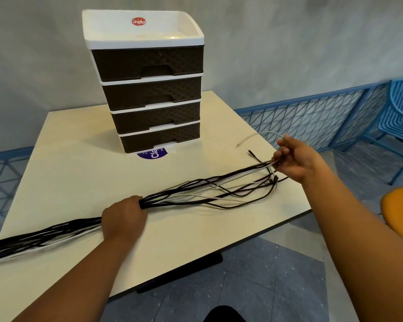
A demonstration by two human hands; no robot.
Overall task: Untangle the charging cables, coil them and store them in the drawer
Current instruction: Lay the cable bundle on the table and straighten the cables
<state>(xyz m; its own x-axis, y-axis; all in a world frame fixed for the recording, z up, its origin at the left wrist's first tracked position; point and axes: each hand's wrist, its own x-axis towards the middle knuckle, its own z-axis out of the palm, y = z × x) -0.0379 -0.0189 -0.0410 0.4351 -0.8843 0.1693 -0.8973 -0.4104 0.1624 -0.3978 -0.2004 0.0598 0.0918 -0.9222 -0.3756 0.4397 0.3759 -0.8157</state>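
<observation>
A bundle of black and white cables [195,191] lies stretched across the worktop [79,163] in front of the drawer unit [147,89], whose four drawers are all shut. The left hand [123,217] has its grip closed around the bundle's middle. The right hand [293,156], to the right of the unit, pinches a white cable [274,134] at the bundle's loose end.
</observation>
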